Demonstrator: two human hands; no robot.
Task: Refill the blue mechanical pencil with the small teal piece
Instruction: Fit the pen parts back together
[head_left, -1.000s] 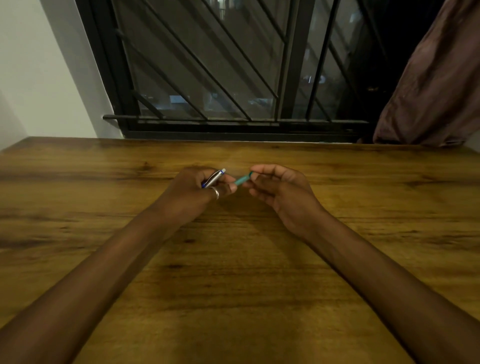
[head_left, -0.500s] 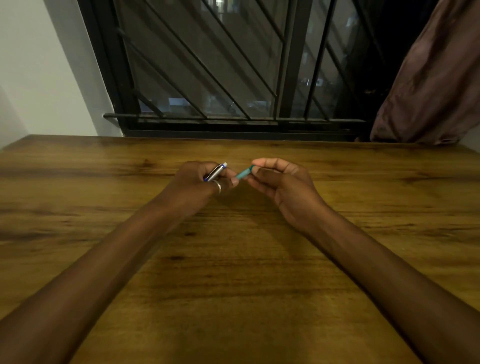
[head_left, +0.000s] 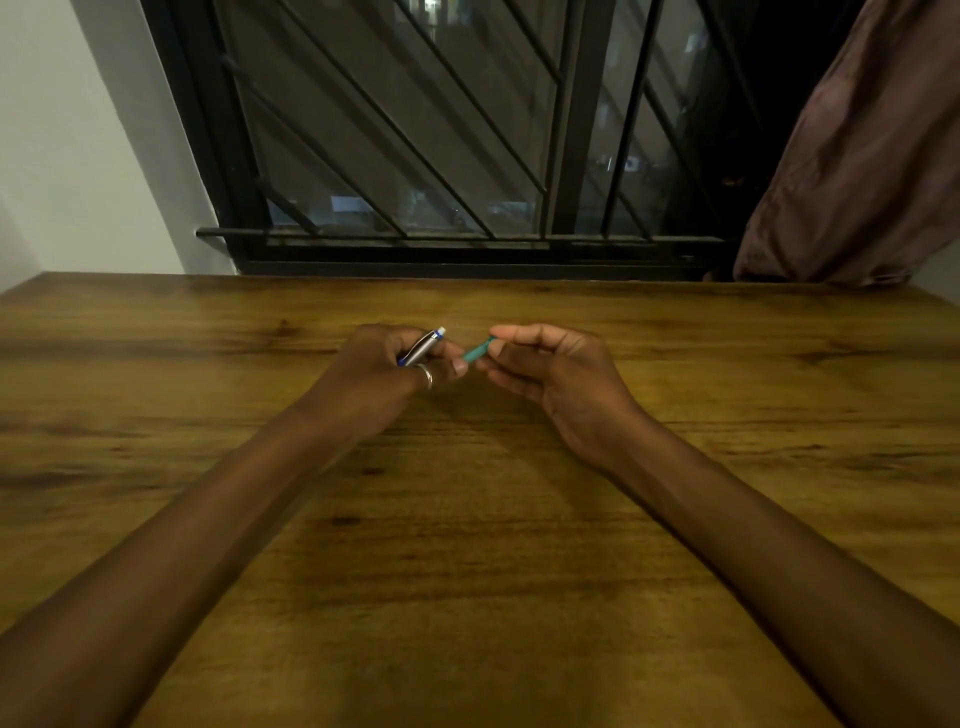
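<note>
My left hand (head_left: 382, 371) is closed around the blue mechanical pencil (head_left: 423, 347); its silver clip and white top stick out up and to the right, while the rest of the barrel is hidden in my fist. A ring sits on one finger. My right hand (head_left: 550, 371) pinches the small teal piece (head_left: 479, 349) between thumb and fingers, tilted, with its lower end pointing toward my left thumb. A small gap separates the teal piece from the pencil. Both hands hover just above the wooden table (head_left: 467, 545).
A barred black window frame (head_left: 467, 254) runs along the table's far edge. A brown curtain (head_left: 857, 171) hangs at the far right, and a white wall (head_left: 62, 156) stands at the far left.
Both hands have stayed close together with the same grips. The teal piece has tilted slightly and shifted nearer my left thumb. The head camera has moved a little.
</note>
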